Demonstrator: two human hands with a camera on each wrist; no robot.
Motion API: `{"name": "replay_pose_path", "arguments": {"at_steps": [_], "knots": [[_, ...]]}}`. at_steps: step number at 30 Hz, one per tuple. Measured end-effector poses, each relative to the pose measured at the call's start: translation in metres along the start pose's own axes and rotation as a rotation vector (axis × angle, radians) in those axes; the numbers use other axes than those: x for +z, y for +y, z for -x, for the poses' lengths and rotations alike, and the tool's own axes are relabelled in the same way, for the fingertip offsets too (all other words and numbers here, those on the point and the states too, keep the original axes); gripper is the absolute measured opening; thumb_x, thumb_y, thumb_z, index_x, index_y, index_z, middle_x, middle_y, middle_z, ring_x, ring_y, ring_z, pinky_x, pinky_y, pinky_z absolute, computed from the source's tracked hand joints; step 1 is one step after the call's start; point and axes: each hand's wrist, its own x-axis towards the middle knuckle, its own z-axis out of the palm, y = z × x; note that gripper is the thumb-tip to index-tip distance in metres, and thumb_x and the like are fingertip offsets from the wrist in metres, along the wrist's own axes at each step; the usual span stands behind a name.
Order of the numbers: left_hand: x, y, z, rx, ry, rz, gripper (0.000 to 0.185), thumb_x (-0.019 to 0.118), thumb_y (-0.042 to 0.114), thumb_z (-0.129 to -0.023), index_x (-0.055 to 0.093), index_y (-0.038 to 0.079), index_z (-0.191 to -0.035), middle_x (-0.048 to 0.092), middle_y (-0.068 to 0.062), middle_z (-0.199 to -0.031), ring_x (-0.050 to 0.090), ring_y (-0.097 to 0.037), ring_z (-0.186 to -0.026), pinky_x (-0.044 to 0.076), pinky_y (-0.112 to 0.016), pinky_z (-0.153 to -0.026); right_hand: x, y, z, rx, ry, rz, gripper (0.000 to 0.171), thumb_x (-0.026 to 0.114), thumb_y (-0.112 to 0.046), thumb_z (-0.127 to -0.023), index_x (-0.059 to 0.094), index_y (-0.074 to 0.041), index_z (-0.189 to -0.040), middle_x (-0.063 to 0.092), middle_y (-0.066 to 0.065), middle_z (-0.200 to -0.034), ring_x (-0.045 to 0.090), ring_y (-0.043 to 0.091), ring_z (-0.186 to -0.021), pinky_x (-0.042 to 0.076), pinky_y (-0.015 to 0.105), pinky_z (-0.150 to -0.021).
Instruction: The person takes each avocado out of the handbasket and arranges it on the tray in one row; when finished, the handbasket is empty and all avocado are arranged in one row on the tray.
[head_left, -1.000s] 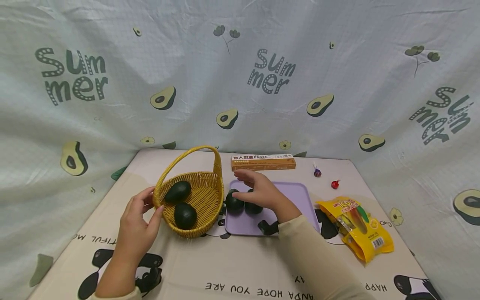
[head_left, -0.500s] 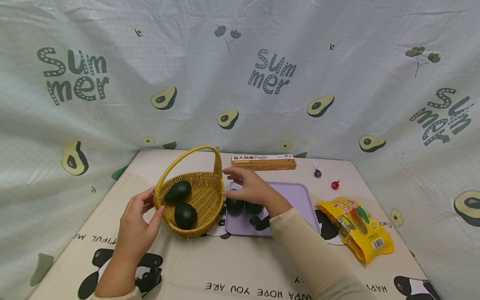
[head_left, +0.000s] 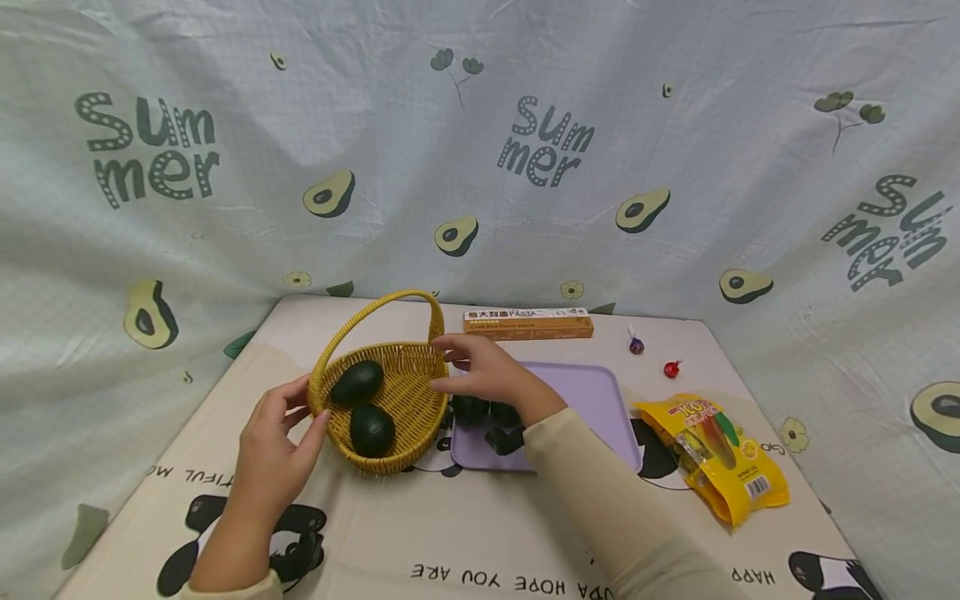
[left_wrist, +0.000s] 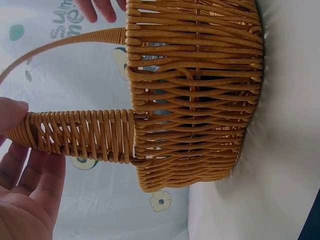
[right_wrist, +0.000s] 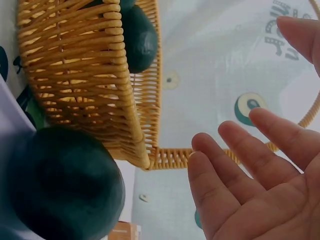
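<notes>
Resting against the near left side of the basket [head_left: 390, 400], the left hand [head_left: 273, 454] has its thumb on the woven base of the handle [left_wrist: 80, 135] and its fingers relaxed, so this grip is loose and clasps nothing. The right hand [head_left: 483, 375] hovers at the basket's right rim with fingers spread and straight, released and empty; from the head view I cannot quite tell whether the fingertips touch the wicker. Two avocados [head_left: 363, 408] lie inside the basket, and two more avocados [head_left: 487, 410] sit on the purple tray [head_left: 592, 417] just beside it, partly hidden under the right wrist.

The risk, as I judge it, is the light basket skidding or tipping if either hand nudges its rim, since nothing pins it down; the round fruit inside could then roll out, and the sleeve could knock the tray's pair.

All of this stands on a bench [head_left: 480, 533] covered with a panda-printed cloth. A pasta box [head_left: 528, 323], two small sweets [head_left: 652, 357] and a yellow snack bag [head_left: 712, 454] lie farther off. A pale avocado-patterned sheet [head_left: 480, 150] reading "Summer" hangs behind and to both sides.
</notes>
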Motion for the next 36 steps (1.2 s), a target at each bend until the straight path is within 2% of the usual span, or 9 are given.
{"name": "replay_pose_path", "arguments": {"at_steps": [4,11,20,26,36], "knots": [[-0.001,0.001,0.0,-0.023,-0.007,0.013,0.054,0.076,-0.007,-0.086,0.054,-0.003,-0.135,0.06,-0.018,-0.124,0.062,-0.03,-0.114,0.036,0.005,-0.094,0.004,0.0,-0.007,0.023,-0.019,0.009,0.07,0.081,-0.033,-0.088,0.053,-0.01,-0.148,0.057,0.007,-0.148,0.055,0.032,-0.137,0.046,0.044,-0.116],[0.0,0.0,0.001,-0.059,-0.019,0.0,0.052,0.076,-0.006,-0.086,0.055,-0.002,-0.134,0.06,-0.017,-0.124,0.063,-0.029,-0.115,0.036,0.005,-0.093,0.014,-0.007,-0.017,0.061,-0.075,-0.015,0.075,0.08,-0.034,-0.089,0.048,-0.007,-0.151,0.053,0.013,-0.152,0.056,0.034,-0.136,0.052,0.045,-0.109],[0.001,-0.002,0.0,-0.057,-0.022,0.003,0.052,0.075,-0.007,-0.087,0.054,-0.003,-0.134,0.06,-0.017,-0.125,0.063,-0.03,-0.116,0.036,0.004,-0.094,0.031,-0.018,-0.036,0.067,-0.13,0.054,0.068,0.079,-0.042,-0.088,0.055,-0.017,-0.147,0.061,0.004,-0.144,0.061,0.024,-0.13,0.055,0.032,-0.103],[0.002,-0.003,0.0,-0.061,-0.031,0.0,0.053,0.076,-0.007,-0.087,0.054,-0.001,-0.135,0.06,-0.017,-0.125,0.063,-0.029,-0.117,0.037,0.004,-0.093,0.043,-0.026,-0.046,0.081,-0.204,0.064,0.071,0.079,-0.043,-0.088,0.054,-0.012,-0.147,0.057,0.013,-0.148,0.06,0.031,-0.131,0.055,0.035,-0.103],[0.001,-0.004,0.0,-0.056,-0.039,-0.003,0.052,0.076,-0.006,-0.087,0.054,-0.001,-0.134,0.061,-0.016,-0.125,0.063,-0.029,-0.117,0.037,0.004,-0.093,0.059,-0.027,-0.058,0.103,-0.261,0.165,0.063,0.078,-0.048,-0.087,0.063,-0.018,-0.14,0.067,0.004,-0.135,0.062,0.02,-0.126,0.055,0.035,-0.103]]}}
